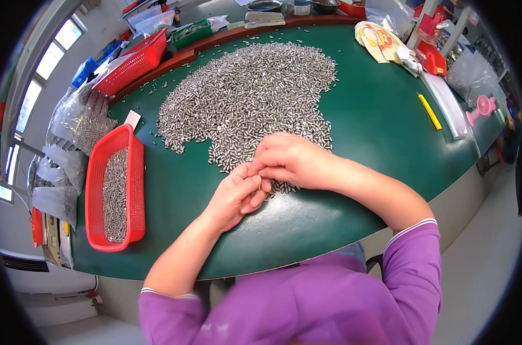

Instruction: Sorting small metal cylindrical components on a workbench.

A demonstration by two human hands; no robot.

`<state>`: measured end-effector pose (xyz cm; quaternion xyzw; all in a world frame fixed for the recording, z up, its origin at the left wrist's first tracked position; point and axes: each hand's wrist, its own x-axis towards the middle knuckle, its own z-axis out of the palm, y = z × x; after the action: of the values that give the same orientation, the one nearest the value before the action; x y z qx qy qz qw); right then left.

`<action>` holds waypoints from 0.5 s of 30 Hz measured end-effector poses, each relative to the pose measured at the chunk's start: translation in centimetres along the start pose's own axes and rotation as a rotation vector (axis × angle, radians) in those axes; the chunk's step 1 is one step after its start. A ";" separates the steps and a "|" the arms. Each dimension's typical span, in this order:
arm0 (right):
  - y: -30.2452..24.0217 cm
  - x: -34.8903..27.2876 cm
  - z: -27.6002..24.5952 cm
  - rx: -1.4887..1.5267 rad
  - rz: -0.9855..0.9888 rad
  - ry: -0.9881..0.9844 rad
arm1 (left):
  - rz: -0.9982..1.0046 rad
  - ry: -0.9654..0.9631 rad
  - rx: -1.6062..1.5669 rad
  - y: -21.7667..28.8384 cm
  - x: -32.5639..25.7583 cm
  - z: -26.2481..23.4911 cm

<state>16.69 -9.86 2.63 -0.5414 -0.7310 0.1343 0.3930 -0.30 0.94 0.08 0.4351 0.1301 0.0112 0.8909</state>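
Observation:
A wide heap of small silvery metal pins [255,92] covers the middle of the green tabletop [174,230]. At the heap's near edge my two hands meet, fingertips touching. My left hand [238,192] is curled, thumb against the bent fingers. Over it comes my right hand [292,161], its thumb and fingers pinched together beside the left fingertips. Whatever lies between the fingers is hidden or too small to make out. A few pins show just under and beside the right hand.
Left of the heap stands a red plastic basket [135,201] partly filled with pins. Bags of pins [59,167] lie beyond it. A yellow cutter knife [429,111], a yellow cloth [379,41] and a pink fan-shaped object [482,109] lie at right. A raised red-brown edge [226,35] borders the back.

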 end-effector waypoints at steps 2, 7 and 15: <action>0.0 0.0 -0.1 -0.030 0.003 -0.022 | 0.003 0.001 0.012 0.0 -0.1 0.2; -0.5 0.2 -0.4 -0.024 0.110 -0.004 | 0.001 0.021 0.006 -0.2 0.0 -0.2; 2.8 -0.8 0.3 -0.435 0.104 0.107 | 0.005 0.034 -0.014 -0.2 -0.2 -0.2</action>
<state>18.51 -9.45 0.36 -0.6567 -0.6920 -0.0351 0.2976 -0.55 0.94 -0.11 0.4290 0.1439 0.0217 0.8915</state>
